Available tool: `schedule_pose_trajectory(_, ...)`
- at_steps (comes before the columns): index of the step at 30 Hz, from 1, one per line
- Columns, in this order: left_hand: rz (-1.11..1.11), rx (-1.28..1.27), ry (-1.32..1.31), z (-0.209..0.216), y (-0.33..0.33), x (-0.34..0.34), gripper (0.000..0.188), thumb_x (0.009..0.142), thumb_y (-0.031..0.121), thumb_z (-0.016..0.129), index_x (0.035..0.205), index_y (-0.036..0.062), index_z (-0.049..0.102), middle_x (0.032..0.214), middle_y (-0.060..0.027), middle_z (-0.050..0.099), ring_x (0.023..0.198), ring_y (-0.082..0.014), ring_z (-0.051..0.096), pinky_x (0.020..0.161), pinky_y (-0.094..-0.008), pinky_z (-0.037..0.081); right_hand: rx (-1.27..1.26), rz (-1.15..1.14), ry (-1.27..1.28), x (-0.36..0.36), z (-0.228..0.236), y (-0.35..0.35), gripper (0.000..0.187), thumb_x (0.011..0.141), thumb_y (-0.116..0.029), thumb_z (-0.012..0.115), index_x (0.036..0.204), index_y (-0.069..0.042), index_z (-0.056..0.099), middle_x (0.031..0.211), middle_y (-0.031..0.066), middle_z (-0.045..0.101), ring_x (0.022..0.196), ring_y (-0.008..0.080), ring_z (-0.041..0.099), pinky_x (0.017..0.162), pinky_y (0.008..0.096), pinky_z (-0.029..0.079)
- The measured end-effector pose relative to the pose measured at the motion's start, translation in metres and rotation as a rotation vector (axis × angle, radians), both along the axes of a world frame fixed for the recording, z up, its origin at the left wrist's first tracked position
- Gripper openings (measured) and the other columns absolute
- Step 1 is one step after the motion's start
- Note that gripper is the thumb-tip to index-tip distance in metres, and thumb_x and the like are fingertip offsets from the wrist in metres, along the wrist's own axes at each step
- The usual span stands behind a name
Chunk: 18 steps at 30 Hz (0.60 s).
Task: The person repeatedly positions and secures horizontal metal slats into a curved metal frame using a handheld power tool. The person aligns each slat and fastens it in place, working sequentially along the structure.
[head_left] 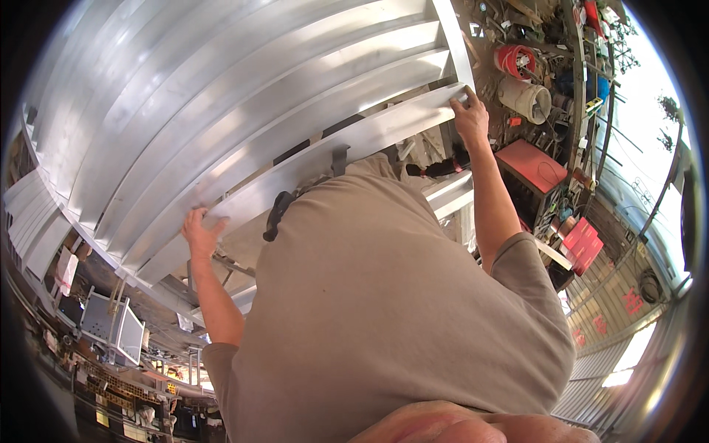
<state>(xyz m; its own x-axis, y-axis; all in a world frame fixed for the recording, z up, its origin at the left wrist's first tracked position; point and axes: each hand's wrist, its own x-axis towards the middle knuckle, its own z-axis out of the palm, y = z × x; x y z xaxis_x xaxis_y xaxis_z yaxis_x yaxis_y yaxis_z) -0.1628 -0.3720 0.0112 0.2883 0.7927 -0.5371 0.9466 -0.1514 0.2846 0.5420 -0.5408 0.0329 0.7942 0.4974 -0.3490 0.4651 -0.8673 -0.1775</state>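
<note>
A long silver-grey metal slat [369, 134] lies across in front of my body, nearest of a row of similar slats. My left hand [201, 233] is closed on its edge toward the left, thumb and fingers apart across the metal. Near the slat's right end, my right hand [471, 118] grips it, fingertips bent over the edge beside a crosswise metal bar [454, 44]. Beyond it, the other slats [295, 70] run side by side, with dark gaps between the nearest ones. What the undersides of both hands touch is hidden.
To the right stand a red bucket [515, 61], a whitish bucket [523, 100], a red-topped cabinet [530, 164] and a red block-like item [582, 245]. More slats [37, 210] and a grey metal frame [111, 325] are at the left. A dark object [278, 214] hangs at my waist.
</note>
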Motion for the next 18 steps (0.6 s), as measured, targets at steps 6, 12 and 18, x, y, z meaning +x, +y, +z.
schedule_pose_trajectory(6, 0.013, 0.011, -0.017, 0.0017, 0.0025, 0.0049, 0.064, 0.067, 0.042, 0.095, 0.115, 0.0093, 0.068, 0.119, -0.0077, 0.065, 0.124, -0.0335, 0.055, 0.111, -0.0519, 0.034, 0.036, -0.01, -0.034, -0.0063, -0.0041, -0.0025, 0.068, 0.09, -0.043, 0.068, 0.148, -0.008, 0.059, 0.129, 0.0271, 0.067, 0.119, 0.0434, 0.063, 0.107, 0.0504, 0.047)
schedule_pose_trajectory(12, 0.029, -0.076, 0.006, 0.0053, 0.006, 0.0057, 0.064, 0.066, 0.042, 0.095, 0.114, 0.0097, 0.068, 0.12, -0.0077, 0.065, 0.124, -0.0337, 0.055, 0.111, -0.0522, 0.034, 0.012, 0.053, -0.05, -0.0089, -0.0017, -0.0015, 0.069, 0.09, -0.044, 0.067, 0.149, -0.008, 0.058, 0.132, 0.0272, 0.065, 0.121, 0.0431, 0.061, 0.107, 0.0498, 0.046)
schedule_pose_trajectory(18, 0.026, -0.028, -0.007, -0.0018, 0.0021, 0.0026, 0.065, 0.065, 0.04, 0.095, 0.115, 0.0104, 0.066, 0.12, -0.0079, 0.065, 0.124, -0.0344, 0.054, 0.111, -0.0523, 0.034, 0.059, -0.006, -0.06, -0.0069, -0.0087, 0.003, 0.071, 0.089, -0.045, 0.067, 0.15, -0.009, 0.057, 0.134, 0.0263, 0.064, 0.121, 0.0431, 0.06, 0.111, 0.0482, 0.043)
